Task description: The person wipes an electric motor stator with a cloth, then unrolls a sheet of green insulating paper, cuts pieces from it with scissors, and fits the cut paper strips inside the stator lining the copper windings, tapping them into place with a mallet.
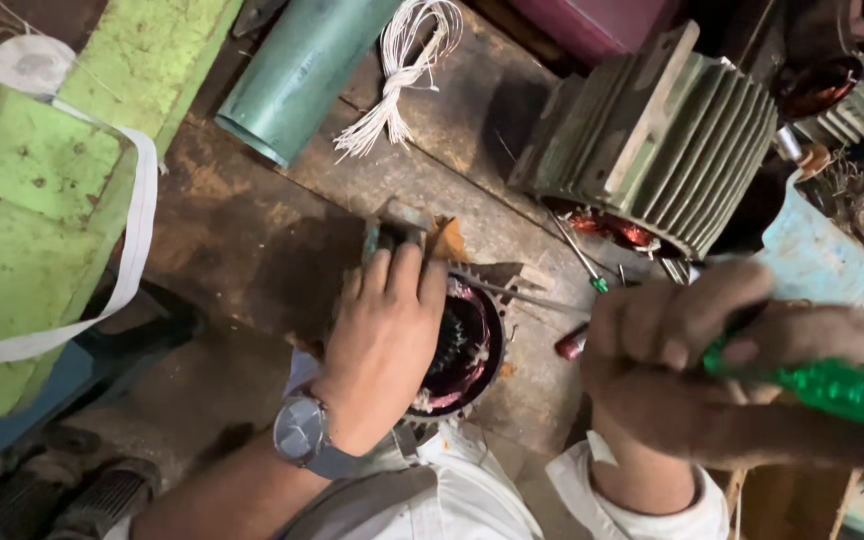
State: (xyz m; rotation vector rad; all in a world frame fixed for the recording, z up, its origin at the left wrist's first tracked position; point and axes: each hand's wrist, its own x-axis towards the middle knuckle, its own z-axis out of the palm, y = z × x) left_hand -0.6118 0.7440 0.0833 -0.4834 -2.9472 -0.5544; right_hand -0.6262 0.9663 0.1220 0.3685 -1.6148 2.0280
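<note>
My left hand [387, 335], with a grey watch on its wrist, lies flat over the rim of a small round motor stator [474, 350] with dark reddish windings inside. My right hand [697, 345] is close to the camera and blurred, fingers closed around the green handle of a screwdriver [837, 390]. A thin metal shaft [522, 293] runs from the right toward the stator's top edge. Part of the stator is hidden beneath my left hand.
A large finned grey-green motor housing [662, 135] with copper windings sits at the back right. A green metal tube [297, 75] and a bundle of white wires [402, 70] lie at the back. A green painted frame [42, 190] with white tape stands at left. A second small green-tipped screwdriver [582, 262] lies on the worn bench [242, 230].
</note>
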